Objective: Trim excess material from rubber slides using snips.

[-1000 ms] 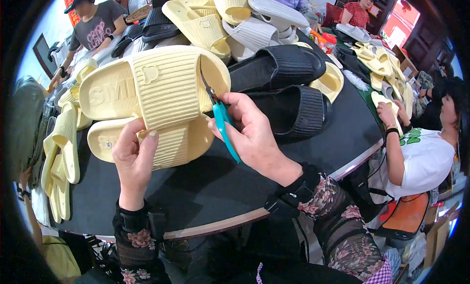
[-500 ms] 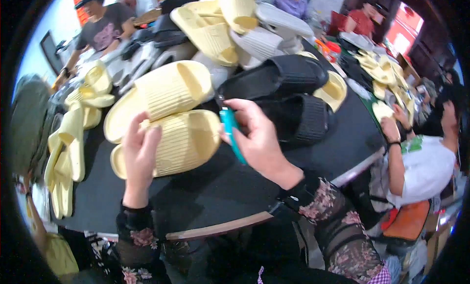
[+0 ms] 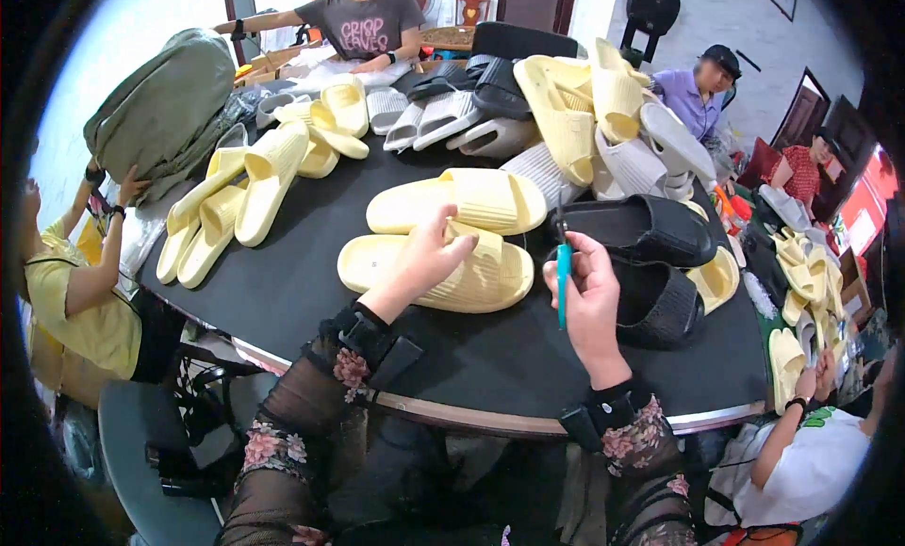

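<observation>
My left hand (image 3: 422,260) lies spread on the nearer pale yellow ribbed foam slide sandal (image 3: 443,266), fingers resting across its strap. That sandal sits flat on the round black desk (image 3: 311,292), just in front of a second pale yellow sandal (image 3: 462,199). My right hand (image 3: 592,296) is curled around a small teal-handled cutting tool (image 3: 563,280), held upright, beside a pair of black ribbed slide sandals (image 3: 650,263).
</observation>
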`<state>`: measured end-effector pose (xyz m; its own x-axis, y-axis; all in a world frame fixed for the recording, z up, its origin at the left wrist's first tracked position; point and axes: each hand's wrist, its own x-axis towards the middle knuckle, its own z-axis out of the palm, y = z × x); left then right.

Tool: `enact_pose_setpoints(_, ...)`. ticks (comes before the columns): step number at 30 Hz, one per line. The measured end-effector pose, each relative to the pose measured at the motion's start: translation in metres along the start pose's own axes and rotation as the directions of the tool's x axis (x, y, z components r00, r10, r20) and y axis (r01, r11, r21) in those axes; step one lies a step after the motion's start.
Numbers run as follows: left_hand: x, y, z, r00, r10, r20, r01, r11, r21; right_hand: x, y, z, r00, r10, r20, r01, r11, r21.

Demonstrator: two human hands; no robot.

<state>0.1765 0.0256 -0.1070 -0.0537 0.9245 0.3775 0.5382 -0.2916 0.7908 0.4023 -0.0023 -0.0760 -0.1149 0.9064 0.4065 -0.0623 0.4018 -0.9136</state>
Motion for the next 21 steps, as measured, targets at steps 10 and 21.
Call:
enact_pose_setpoints(10, 0.016, 0.065, -0.003, 0.977, -0.124, 0.173, 0.166, 0.954, -0.25, -0.046, -0.036, -0.023, 0.998, 0.053, 0.016, -0.055, 0.986, 0.159)
enact_pose_setpoints(21, 0.058, 0.139, 0.067, 0.976, 0.101, 0.193, 0.069, 0.698, -0.713, -0.082, -0.074, -0.088, 0.994, -0.111, -0.008, 0.11, 0.979, 0.172)
